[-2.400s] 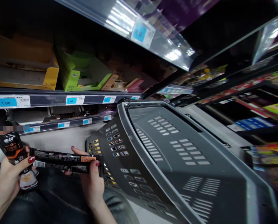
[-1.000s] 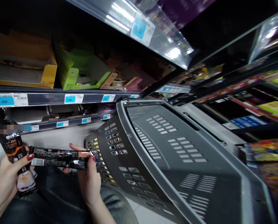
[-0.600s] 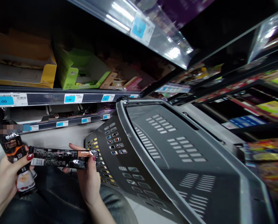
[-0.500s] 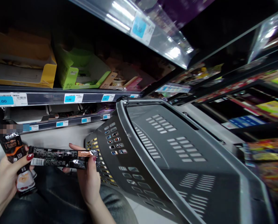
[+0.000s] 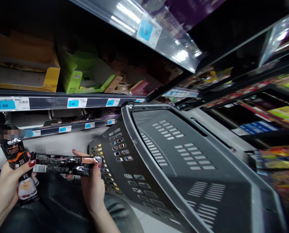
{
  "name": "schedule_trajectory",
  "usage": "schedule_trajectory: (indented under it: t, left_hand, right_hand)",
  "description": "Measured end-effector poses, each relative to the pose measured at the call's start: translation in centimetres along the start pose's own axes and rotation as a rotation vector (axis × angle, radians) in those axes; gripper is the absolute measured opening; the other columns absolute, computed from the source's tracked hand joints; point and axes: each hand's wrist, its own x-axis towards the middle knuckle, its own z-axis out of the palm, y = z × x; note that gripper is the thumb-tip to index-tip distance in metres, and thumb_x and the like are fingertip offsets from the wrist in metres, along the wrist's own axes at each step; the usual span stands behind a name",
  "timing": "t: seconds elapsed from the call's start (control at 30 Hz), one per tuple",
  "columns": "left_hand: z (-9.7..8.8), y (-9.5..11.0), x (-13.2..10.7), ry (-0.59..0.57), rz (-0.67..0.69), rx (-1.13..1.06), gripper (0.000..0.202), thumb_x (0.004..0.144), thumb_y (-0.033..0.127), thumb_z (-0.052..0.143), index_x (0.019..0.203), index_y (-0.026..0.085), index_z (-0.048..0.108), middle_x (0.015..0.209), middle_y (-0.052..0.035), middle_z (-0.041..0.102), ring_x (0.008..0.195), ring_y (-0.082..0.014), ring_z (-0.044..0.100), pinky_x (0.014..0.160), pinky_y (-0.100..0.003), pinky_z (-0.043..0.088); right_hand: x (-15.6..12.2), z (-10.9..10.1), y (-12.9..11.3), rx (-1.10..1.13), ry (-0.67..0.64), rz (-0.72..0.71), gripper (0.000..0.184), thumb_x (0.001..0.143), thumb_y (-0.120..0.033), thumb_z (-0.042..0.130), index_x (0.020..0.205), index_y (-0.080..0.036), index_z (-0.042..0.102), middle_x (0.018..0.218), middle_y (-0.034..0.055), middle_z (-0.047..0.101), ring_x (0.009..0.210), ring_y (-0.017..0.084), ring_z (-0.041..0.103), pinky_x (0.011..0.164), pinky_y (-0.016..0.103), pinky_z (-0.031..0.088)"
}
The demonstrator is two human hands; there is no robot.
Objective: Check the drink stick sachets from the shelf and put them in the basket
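Observation:
My left hand (image 5: 8,181) is closed around a black and orange drink-powder sachet (image 5: 15,152) with a cup pictured near its lower end. Another packet edge shows behind it. A long black stick sachet (image 5: 62,164), its barcode and small print facing me, lies level between both hands. My right hand (image 5: 94,189) pinches its right end, thumb on top over the orange strip. The left thumb, with a dark red nail, rests at its left end. Both hands are above my knees, left of a grey shopping basket (image 5: 156,155).
The basket lies tilted close by on the right. Ahead, a shelf (image 5: 47,103) with price tags carries a yellow box (image 5: 51,79) and a green box (image 5: 71,81). Beneath it, a lower shelf (image 5: 74,127) holds dark packets. Colourful packages (image 5: 277,158) fill shelves at the right.

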Motion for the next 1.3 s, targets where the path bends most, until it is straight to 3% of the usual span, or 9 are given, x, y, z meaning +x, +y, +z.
schedule_trajectory:
  t: [0.1,0.17,0.3,0.43,0.57,0.7,0.87,1.03,1.3]
  left_hand:
    - [0.0,-0.1,0.3,-0.009,-0.037,-0.026,0.041,0.046,0.02,0.085,0.079,0.016,0.06,0.054,0.0047,0.059,0.039,-0.0097,0.051,0.036,-0.017,0.045]
    - [0.1,-0.4,0.5,-0.011,-0.148,-0.051,0.04,0.047,0.019,0.083,0.08,0.015,0.061,0.05,0.0047,0.056,0.037,-0.0087,0.049,0.033,-0.015,0.041]
    - [0.5,-2.2,0.5,-0.05,-0.464,-0.003,0.038,0.051,0.011,0.076,0.086,0.011,0.063,0.047,0.0014,0.056,0.036,-0.0088,0.049,0.031,-0.013,0.037]
    - [0.9,-4.4,-0.1,-0.169,-0.558,0.036,0.032,0.055,0.016,0.078,0.081,0.008,0.062,0.049,-0.0024,0.06,0.038,-0.0075,0.05,0.033,-0.013,0.036]
    - [0.8,-4.9,-1.1,-0.262,-0.552,0.059,0.048,0.049,0.045,0.084,0.072,0.013,0.056,0.045,-0.0043,0.061,0.034,-0.0091,0.049,0.031,-0.015,0.033]
    - [1.1,-3.8,-1.9,-0.418,-0.455,0.112,0.051,0.049,0.055,0.08,0.067,0.013,0.06,0.051,-0.0071,0.065,0.03,-0.0078,0.046,0.03,-0.015,0.031]
    - [0.9,-4.1,-2.0,-0.729,-0.308,0.434,0.026,0.061,0.032,0.078,0.054,0.01,0.066,0.046,-0.0061,0.061,0.036,-0.0126,0.053,0.039,-0.021,0.04]
    - [0.8,-5.2,-2.3,-0.7,-0.285,0.439,0.023,0.058,0.031,0.078,0.055,0.012,0.065,0.049,-0.0071,0.063,0.035,-0.0142,0.053,0.038,-0.022,0.04]
    - [1.5,-3.9,-3.1,-0.678,-0.392,0.35,0.031,0.052,0.04,0.081,0.053,0.012,0.068,0.049,-0.0104,0.064,0.035,-0.0118,0.05,0.036,-0.02,0.038]
  right_hand:
    - [0.2,-0.6,-0.5,0.065,-0.168,-0.044,0.06,0.076,-0.064,0.055,0.118,-0.021,0.057,0.106,0.0101,0.061,0.079,0.022,0.061,0.068,0.036,0.052]
    - [0.5,-0.9,-1.1,0.012,-0.282,-0.087,0.064,0.065,-0.052,0.074,0.121,-0.028,0.054,0.118,0.0077,0.054,0.087,0.021,0.06,0.072,0.035,0.051]
    - [1.2,-1.2,-2.1,-0.207,-0.283,-0.24,0.036,0.063,-0.025,0.08,0.095,-0.025,0.064,0.095,0.0033,0.062,0.094,0.019,0.058,0.082,0.031,0.047]
    - [1.6,-1.4,-1.7,-0.203,-0.069,-0.21,0.028,0.062,-0.033,0.08,0.077,-0.019,0.061,0.072,0.0012,0.063,0.062,0.013,0.059,0.055,0.023,0.049]
    - [2.0,-1.7,-1.3,-0.234,0.236,-0.07,0.037,0.059,-0.042,0.079,0.068,-0.015,0.054,0.049,-0.0052,0.052,0.032,0.004,0.038,0.031,0.015,0.029]
    - [2.6,-2.0,-1.6,-0.188,0.332,-0.02,0.043,0.058,-0.045,0.078,0.065,-0.015,0.048,0.044,-0.0079,0.047,0.028,0.001,0.033,0.029,0.013,0.022]
    - [3.0,-2.3,-2.0,-0.183,0.232,0.046,0.042,0.06,-0.048,0.076,0.069,-0.014,0.054,0.045,-0.0087,0.045,0.026,0.0,0.03,0.026,0.013,0.019]
    - [2.6,-1.9,-2.5,-0.107,0.117,0.074,0.036,0.061,-0.043,0.077,0.071,-0.013,0.06,0.049,-0.007,0.049,0.026,0.001,0.034,0.027,0.013,0.021]
    - [2.5,-1.8,-2.2,-0.055,0.081,0.065,0.029,0.062,-0.036,0.078,0.073,-0.014,0.062,0.049,-0.0059,0.051,0.029,0.001,0.031,0.026,0.012,0.024]
